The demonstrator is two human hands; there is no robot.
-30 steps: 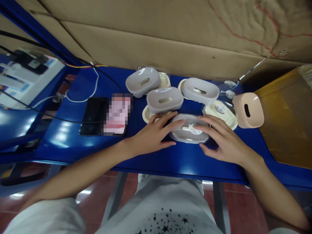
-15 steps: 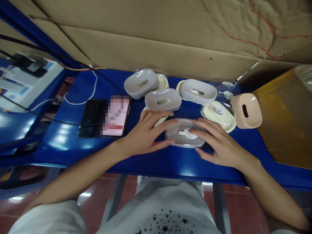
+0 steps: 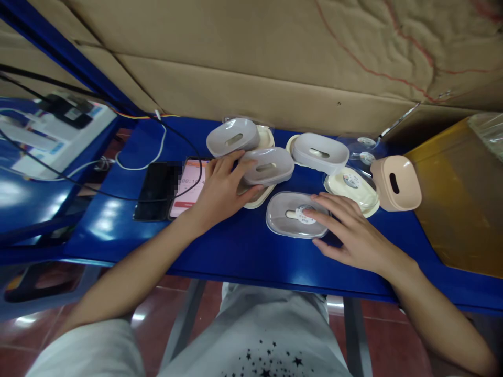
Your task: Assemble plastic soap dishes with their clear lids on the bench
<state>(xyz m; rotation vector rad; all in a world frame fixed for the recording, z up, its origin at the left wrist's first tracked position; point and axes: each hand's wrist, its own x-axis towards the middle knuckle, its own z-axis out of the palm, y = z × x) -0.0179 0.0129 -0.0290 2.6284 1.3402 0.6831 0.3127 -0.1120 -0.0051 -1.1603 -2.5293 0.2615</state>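
My left hand (image 3: 226,186) has its thumb and fingers around the left end of a grey oval slotted dish (image 3: 271,163). Beneath that dish a cream oval piece (image 3: 260,200) shows in part. My right hand (image 3: 346,225) curves over the right end of another grey slotted dish under a clear plastic cover (image 3: 281,214), with a round white sticker on it. Its fingertips touch the cover near the sticker. Two more grey slotted dishes stand behind, one at left (image 3: 231,137) and one at right (image 3: 320,152), with cream pieces partly showing by them.
Right of my work are a cream piece in clear plastic (image 3: 349,188), a peach slotted box (image 3: 401,183) and a brown-taped carton (image 3: 459,209). Two phones (image 3: 155,191) lie at left, crossed by a black cable. A white power strip (image 3: 58,136) sits further left. Cardboard lines the back.
My left hand has left the clear-covered dish and moved up and left onto the grey dish behind it. My right hand stays at the clear-covered dish. The view has shifted slightly.
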